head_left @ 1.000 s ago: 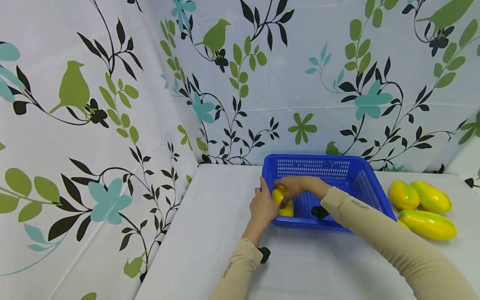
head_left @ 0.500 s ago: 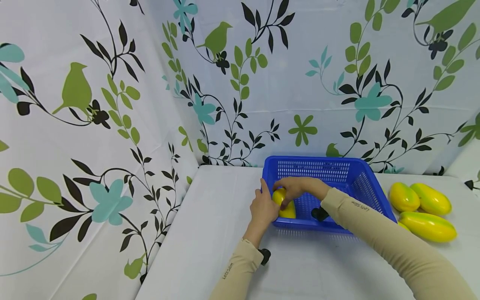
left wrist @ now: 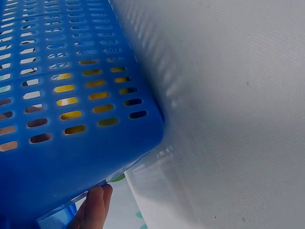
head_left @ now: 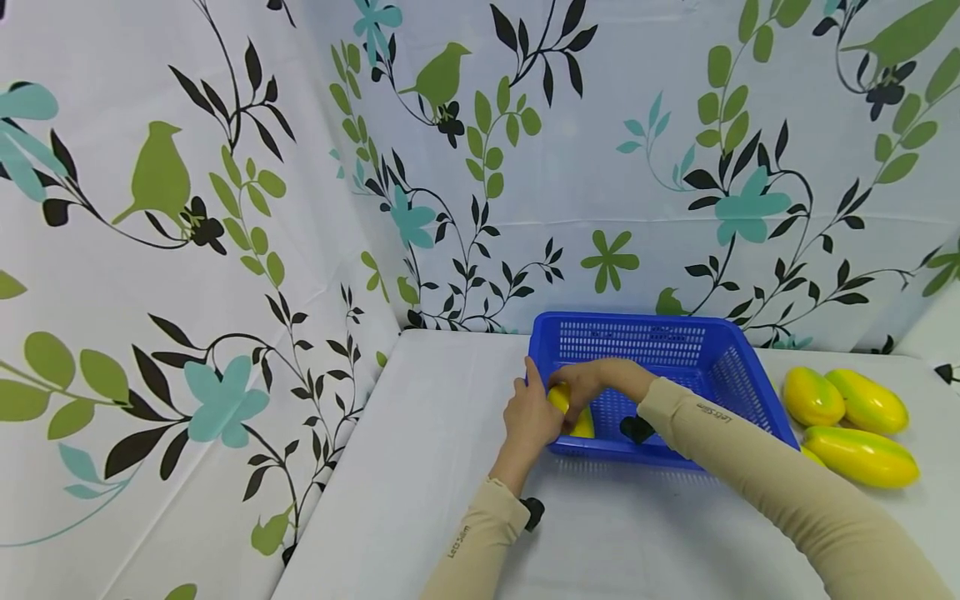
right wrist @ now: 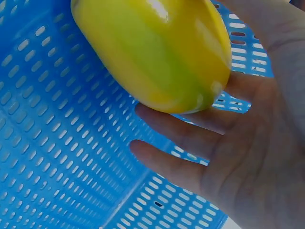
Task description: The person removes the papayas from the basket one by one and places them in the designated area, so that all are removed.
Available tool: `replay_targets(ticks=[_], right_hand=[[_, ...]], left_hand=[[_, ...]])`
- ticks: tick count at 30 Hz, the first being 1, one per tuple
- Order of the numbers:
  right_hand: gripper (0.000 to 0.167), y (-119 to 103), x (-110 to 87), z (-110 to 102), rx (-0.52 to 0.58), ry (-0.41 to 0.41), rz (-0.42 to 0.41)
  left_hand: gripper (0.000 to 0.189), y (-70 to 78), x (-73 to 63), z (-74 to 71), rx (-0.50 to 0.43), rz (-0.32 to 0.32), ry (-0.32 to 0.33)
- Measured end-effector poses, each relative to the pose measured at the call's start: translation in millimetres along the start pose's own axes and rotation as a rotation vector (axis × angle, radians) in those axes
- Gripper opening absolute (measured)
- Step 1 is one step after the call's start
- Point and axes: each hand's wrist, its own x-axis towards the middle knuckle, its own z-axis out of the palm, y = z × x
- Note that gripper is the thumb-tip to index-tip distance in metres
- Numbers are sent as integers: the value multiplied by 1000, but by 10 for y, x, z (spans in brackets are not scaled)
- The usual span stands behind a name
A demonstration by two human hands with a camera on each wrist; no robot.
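Observation:
A yellow mango (head_left: 583, 424) with a green streak lies in the near left corner of the blue plastic basket (head_left: 731, 396). My right hand (head_left: 596, 380) reaches over the basket from the right and holds the mango. In the right wrist view, fingers curve around one end of the mango (right wrist: 157, 52), and the two lowest fingers extend below it. At the basket's left side, my left hand (head_left: 531, 418) grips the rim. The left wrist view shows its fingertips (left wrist: 95, 205) at the rim, with yellow visible through the wall slots.
Several mangoes lie on the white table (head_left: 442, 450) to the right of the basket, among them a front mango (head_left: 861, 457) and a back mango (head_left: 870, 402). The right forearm partly covers one. A patterned cloth (head_left: 480, 167) hangs behind and left of the table.
The lower end of the mango has shifted slightly right inside the basket, with the right hand still on it. The left hand stays at the rim. The head view has shifted slightly.

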Motion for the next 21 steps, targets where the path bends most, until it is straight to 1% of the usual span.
replay_targets(ticks=[3, 6, 11, 17, 21], right_hand=[[79, -7, 4, 6, -5, -8, 9], [78, -17, 2, 3, -30, 3, 2], [75, -7, -45, -8, -83, 27, -9], [79, -1, -179, -87, -101, 48, -13], [80, 42, -302, -152, -98, 104, -4]], left_hand=[[96, 4, -5, -7, 2, -2, -8], [95, 0, -8, -14, 4, 1, -10], [93, 7, -7, 15, 10, 1, -12], [93, 0, 2, 31, 22, 10, -5], [93, 1, 7, 23, 25, 16, 7]])
